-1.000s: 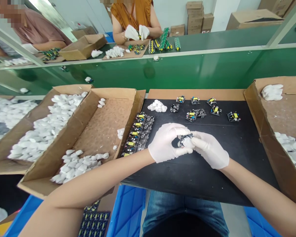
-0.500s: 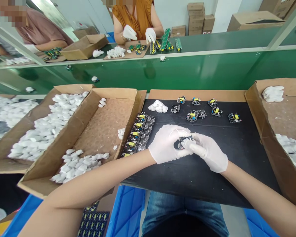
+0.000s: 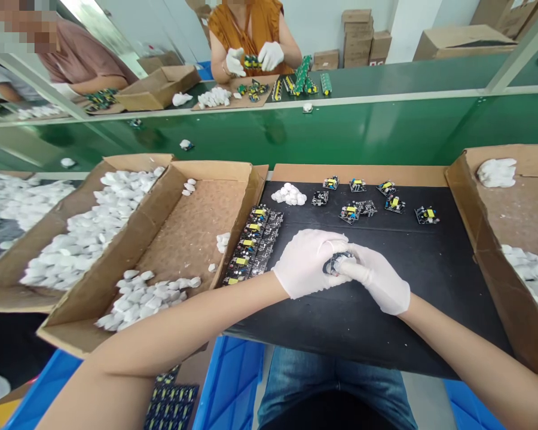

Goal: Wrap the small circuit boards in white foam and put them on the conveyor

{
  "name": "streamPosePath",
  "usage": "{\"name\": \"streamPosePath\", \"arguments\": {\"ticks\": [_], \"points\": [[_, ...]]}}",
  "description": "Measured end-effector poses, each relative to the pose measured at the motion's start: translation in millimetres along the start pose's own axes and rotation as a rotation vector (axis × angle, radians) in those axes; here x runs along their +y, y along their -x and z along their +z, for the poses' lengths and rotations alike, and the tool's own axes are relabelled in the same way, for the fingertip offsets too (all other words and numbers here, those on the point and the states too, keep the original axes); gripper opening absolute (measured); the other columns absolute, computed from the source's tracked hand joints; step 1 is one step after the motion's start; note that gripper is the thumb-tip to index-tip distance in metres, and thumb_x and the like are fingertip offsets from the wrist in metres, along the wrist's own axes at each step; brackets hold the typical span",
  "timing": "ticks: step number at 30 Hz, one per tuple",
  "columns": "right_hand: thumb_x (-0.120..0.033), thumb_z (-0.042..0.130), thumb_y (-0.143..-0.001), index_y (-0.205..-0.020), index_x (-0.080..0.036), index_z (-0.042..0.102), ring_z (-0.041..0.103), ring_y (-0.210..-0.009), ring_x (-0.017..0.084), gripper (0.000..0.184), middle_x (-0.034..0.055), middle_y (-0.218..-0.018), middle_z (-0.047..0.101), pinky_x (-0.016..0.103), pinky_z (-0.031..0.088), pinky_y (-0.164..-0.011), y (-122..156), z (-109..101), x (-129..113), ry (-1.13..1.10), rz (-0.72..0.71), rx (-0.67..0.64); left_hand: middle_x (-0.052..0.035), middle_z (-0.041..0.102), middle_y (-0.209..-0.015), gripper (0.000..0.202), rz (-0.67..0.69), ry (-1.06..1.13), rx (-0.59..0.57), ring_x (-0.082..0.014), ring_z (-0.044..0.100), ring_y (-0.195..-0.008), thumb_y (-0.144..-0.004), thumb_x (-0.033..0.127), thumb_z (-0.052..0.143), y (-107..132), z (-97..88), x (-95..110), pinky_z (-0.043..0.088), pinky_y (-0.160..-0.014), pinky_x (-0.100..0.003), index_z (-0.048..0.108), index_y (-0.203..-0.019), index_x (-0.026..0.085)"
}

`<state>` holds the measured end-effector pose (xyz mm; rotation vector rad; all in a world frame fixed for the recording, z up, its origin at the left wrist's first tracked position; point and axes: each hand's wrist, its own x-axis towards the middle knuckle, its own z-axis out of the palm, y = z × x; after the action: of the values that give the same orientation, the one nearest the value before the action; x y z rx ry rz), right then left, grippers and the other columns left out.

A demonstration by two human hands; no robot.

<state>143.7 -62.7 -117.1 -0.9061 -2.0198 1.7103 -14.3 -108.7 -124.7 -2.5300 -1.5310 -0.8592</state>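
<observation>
Both my hands wear white gloves and meet above the black work surface (image 3: 385,322). My left hand (image 3: 305,263) is closed round the left side of a small dark circuit board (image 3: 332,263). From the other side my right hand (image 3: 376,275) grips the same board, its thumb lying across it. Fingers cover most of the board, and whitish material shows on it. Behind my hands, several small circuit boards with yellow parts (image 3: 349,212) lie loose, beside a heap of white rounded pieces (image 3: 289,194). A joined panel of boards (image 3: 253,243) lies left of my hands.
Cardboard trays with white pieces stand at left (image 3: 146,301) and right (image 3: 531,275). A green conveyor (image 3: 363,134) runs behind the table, carrying a few boards. Across it a co-worker (image 3: 251,36) in white gloves holds a board. A blue crate (image 3: 228,382) stands below the table.
My hands stay together, and the board between them has turned slightly, showing less of its face. Across the conveyor the co-worker has lifted a board. Items on the conveyor have shifted right.
</observation>
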Motion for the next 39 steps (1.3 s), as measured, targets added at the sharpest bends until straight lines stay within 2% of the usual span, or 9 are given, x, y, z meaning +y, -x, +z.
{"name": "streamPosePath", "arguments": {"ticks": [5,11,16,23,26,28,33,35,39], "points": [[-0.043,0.046,-0.079,-0.068,-0.017,0.049,0.046,-0.066,0.016,0.028,0.0014,-0.067,0.051,0.03,0.038,-0.064,-1,0,2,0.02,-0.041,0.001,-0.0028,0.07,-0.093,0.026,-0.005,-0.027,-0.05,-0.0205,0.066,-0.083,-0.075,0.042,0.063,1,-1.3,2,0.047,-0.072,-0.032,0.064,-0.092,0.023],[-0.048,0.054,-0.074,-0.069,-0.017,0.05,0.047,-0.064,0.015,0.032,0.0012,-0.066,0.053,0.027,0.038,-0.059,-1,2,1,-0.052,0.025,0.037,-0.0002,0.069,-0.099,0.03,-0.051,0.226,-0.034,-0.0199,0.064,-0.091,-0.067,0.037,0.072,2,3.6,-3,0.048,-0.078,-0.03,0.064,-0.095,0.028],[-0.043,0.056,-0.075,-0.068,-0.016,0.052,0.047,-0.065,0.015,0.028,0.0006,-0.067,0.052,0.027,0.037,-0.062,1,-1,3,-0.15,-0.019,-0.034,-0.0047,0.067,-0.103,0.043,-0.1,0.394,-0.011,-0.0223,0.062,-0.098,-0.061,0.041,0.077,2,5.7,-5,0.049,-0.083,-0.034,0.063,-0.098,0.025],[-0.034,0.064,-0.068,-0.074,-0.017,0.058,0.057,-0.074,0.019,0.019,0.0016,-0.073,0.062,0.029,0.043,-0.068,0,3,-1,-0.136,0.087,0.033,-0.0068,0.065,-0.111,0.053,-0.014,0.19,-0.044,-0.0255,0.062,-0.102,-0.063,0.05,0.072,3,4.4,-6,0.048,-0.086,-0.037,0.061,-0.107,0.023],[-0.032,0.067,-0.064,-0.071,-0.017,0.059,0.057,-0.072,0.019,0.018,0.0013,-0.069,0.061,0.03,0.043,-0.066,-1,4,1,-0.074,0.124,0.102,-0.0052,0.068,-0.103,0.04,-0.017,0.171,-0.019,-0.0232,0.064,-0.096,-0.068,0.043,0.069,3,6.4,-3,0.049,-0.084,-0.035,0.062,-0.102,0.023],[-0.033,0.065,-0.069,-0.071,-0.017,0.06,0.056,-0.073,0.019,0.017,0.0021,-0.071,0.061,0.031,0.043,-0.067,0,4,3,-0.122,0.093,0.059,-0.0046,0.069,-0.1,0.031,-0.034,0.217,0.047,-0.0215,0.065,-0.093,-0.071,0.039,0.069,3,6.3,-2,0.05,-0.082,-0.034,0.063,-0.097,0.023],[-0.045,0.055,-0.083,-0.094,-0.016,0.063,0.056,-0.09,0.021,0.032,0.0074,-0.092,0.062,0.037,0.044,-0.081,2,1,11,-0.68,-0.075,-0.239,-0.0078,0.069,-0.095,0.038,-0.092,0.434,0.237,-0.0198,0.065,-0.09,-0.074,0.05,0.065,2,0.2,-1,0.051,-0.078,-0.032,0.062,-0.095,0.019],[-0.041,0.057,-0.083,-0.099,-0.016,0.063,0.055,-0.095,0.021,0.03,0.0078,-0.096,0.062,0.039,0.043,-0.086,2,2,13,-0.756,-0.054,-0.305,-0.0083,0.069,-0.095,0.042,-0.107,0.498,0.24,-0.0197,0.065,-0.089,-0.076,0.056,0.06,2,-0.9,0,0.051,-0.079,-0.033,0.062,-0.095,0.019],[-0.044,0.061,-0.081,-0.095,-0.016,0.063,0.054,-0.099,0.021,0.031,0.0073,-0.096,0.061,0.04,0.041,-0.089,2,5,12,-0.761,-0.077,-0.323,-0.011,0.067,-0.101,0.05,-0.07,0.563,0.191,-0.0223,0.063,-0.097,-0.078,0.062,0.051,3,1.3,1,0.049,-0.084,-0.037,0.06,-0.101,0.018]]}}
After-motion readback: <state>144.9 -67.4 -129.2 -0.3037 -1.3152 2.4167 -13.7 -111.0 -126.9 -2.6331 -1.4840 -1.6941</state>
